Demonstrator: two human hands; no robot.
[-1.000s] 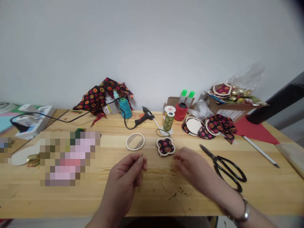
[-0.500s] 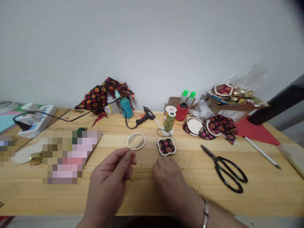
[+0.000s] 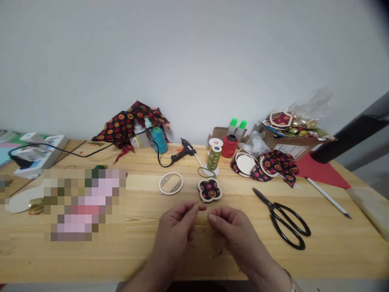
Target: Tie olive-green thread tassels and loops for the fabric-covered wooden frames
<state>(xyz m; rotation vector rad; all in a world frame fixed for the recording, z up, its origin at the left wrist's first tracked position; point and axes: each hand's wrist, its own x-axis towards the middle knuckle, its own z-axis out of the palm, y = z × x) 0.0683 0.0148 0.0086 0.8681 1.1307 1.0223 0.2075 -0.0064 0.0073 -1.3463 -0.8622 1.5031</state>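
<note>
Head view: both hands meet over the desk (image 3: 139,251). The left hand (image 3: 179,225) has thumb and fingertip together; the right hand (image 3: 229,225) likewise, its grip just beside the other. Anything pinched there is too fine to make out. Just beyond the fingertips, a four-lobed ornament (image 3: 210,190) lies flat on the desk, apparently untouched; left of it, an oval lattice frame (image 3: 166,179).

Handling (judged): ornament light, its pale rim stiff, patterned centre soft; best taken by the rim's outer edges, avoiding the small loop. Frame light too, thin lattice likely brittle; pinch the solid rim, no bending.
</note>
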